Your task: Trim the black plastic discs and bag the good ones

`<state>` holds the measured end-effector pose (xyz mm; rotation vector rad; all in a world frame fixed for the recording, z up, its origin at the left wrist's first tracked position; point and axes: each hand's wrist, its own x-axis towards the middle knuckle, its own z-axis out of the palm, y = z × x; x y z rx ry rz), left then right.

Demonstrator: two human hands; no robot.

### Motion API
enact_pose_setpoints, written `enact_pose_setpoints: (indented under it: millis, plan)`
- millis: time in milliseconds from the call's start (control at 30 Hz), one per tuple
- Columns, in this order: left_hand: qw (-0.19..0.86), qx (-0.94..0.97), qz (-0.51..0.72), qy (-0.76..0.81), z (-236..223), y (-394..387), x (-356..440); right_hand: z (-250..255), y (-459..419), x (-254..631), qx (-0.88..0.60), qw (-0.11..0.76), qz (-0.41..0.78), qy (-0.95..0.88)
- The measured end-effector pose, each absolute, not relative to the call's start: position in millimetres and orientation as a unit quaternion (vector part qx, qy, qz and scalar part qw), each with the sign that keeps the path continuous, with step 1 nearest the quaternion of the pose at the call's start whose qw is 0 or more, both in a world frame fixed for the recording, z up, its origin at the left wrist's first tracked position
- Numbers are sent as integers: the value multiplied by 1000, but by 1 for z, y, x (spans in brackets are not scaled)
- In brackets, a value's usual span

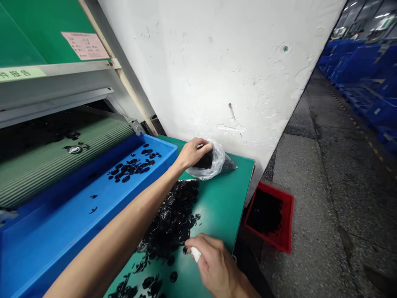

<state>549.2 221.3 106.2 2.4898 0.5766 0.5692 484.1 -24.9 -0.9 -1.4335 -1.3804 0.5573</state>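
In the head view, the left hand point(194, 153) is at the mouth of a clear plastic bag point(219, 159); whether its fingers grip, I cannot tell. The right hand point(216, 261) has its fingers clamped on 1 small white piece point(195, 253), beside black plastic parts point(180, 207) heaped on the green tabletop point(221, 203).

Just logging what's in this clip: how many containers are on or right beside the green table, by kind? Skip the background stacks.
Clear plastic bag, at the left hand: 1
Blue tray: 1
Red tray: 1
Total: 3
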Motion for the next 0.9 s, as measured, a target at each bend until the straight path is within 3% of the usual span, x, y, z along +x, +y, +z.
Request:
enact_pose_setpoints:
  millis: [167, 333, 433, 567, 667, 767, 900]
  plan:
    - [263, 907, 247, 217, 107, 216, 542, 3, -29, 488, -595, 532, 239, -552]
    - [267, 892, 273, 242, 112, 191, 479, 0, -30, 502, -678, 525, 161, -489]
    - [270, 887, 251, 278, 109, 164, 410, 5, -23, 504, -692, 459, 152, -536]
    - [278, 883, 208, 315, 92, 113, 327, 19, -7, 495, -700, 305, 153, -628]
    - [275, 935, 113, 191, 71, 75, 304, 30, 6, 490, -695, 214, 134, -673]
    - [219, 970, 50, 90, 51, 57, 312, 35, 15, 492, -680, 177, 137, -698]
    - [183, 977, 67, 91, 39, 66, 314, 37, 18, 493, -687, 182, 133, -691]
